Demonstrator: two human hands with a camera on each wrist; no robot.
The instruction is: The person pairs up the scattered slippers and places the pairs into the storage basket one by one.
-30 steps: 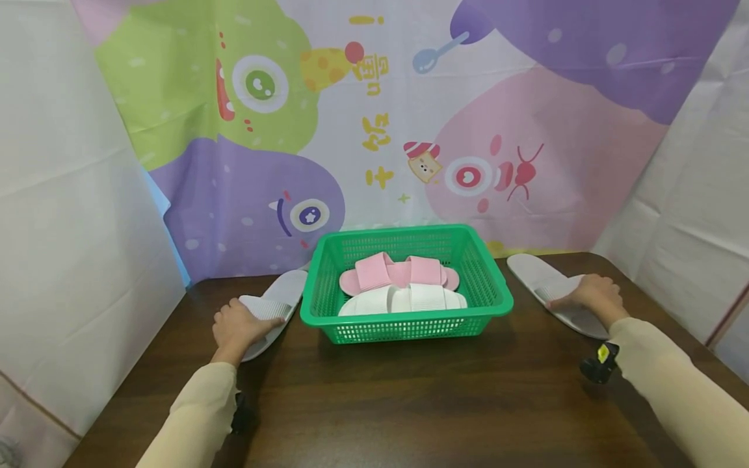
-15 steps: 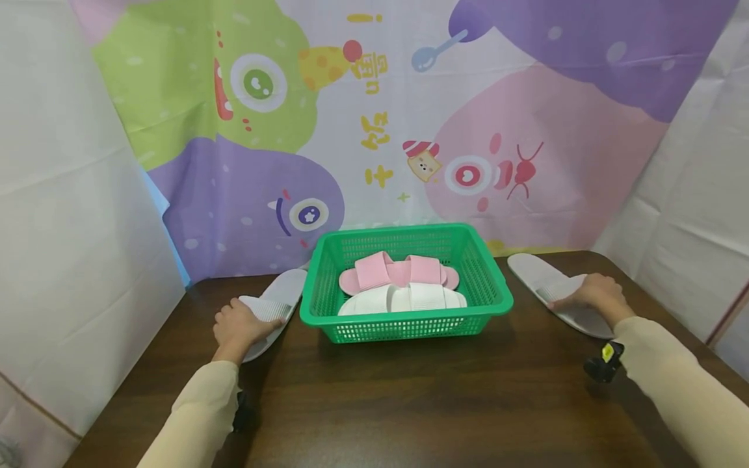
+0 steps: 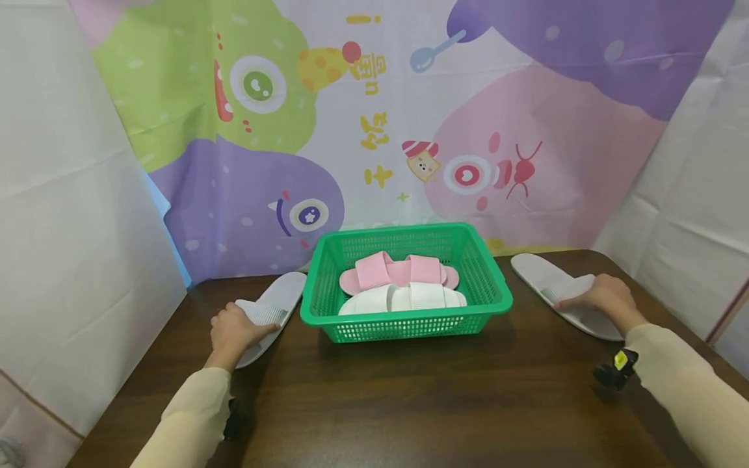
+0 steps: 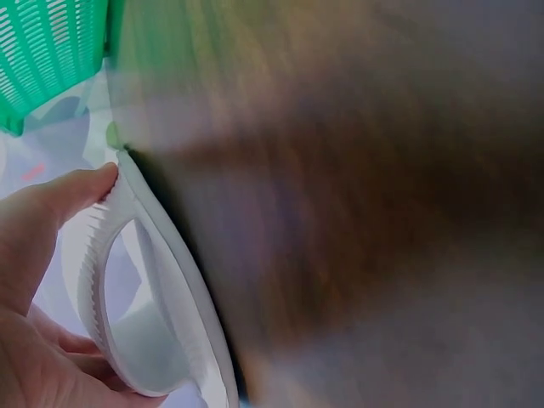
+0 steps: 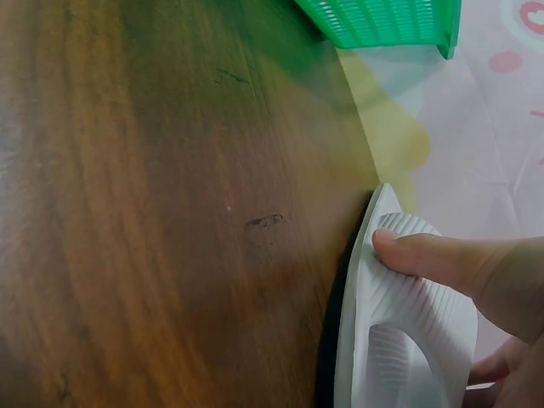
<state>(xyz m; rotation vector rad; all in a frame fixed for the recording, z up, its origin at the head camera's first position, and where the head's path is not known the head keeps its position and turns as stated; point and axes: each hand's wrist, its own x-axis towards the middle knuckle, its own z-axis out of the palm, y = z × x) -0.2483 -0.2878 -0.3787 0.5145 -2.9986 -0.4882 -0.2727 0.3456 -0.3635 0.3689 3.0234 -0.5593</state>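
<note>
On the left of the table, my left hand grips a light grey-white slide slipper across its ribbed strap. The left wrist view shows the thumb on one edge of that strap and the other fingers on its far side. At the right, my right hand holds a matching slipper the same way, its thumb pressed on the ribbed strap in the right wrist view. Both slippers lie sole down, toes angled away from me. Between them stands a green plastic basket.
Inside the basket lie pink slippers and white slippers. The dark wooden table stretches in front of the basket. A cartoon-printed cloth hangs behind it, with white cloths at both sides.
My hands have shifted slightly outward with their slippers, the left one to the left and toward me, the right one to the right. The basket and its slippers have stayed put.
</note>
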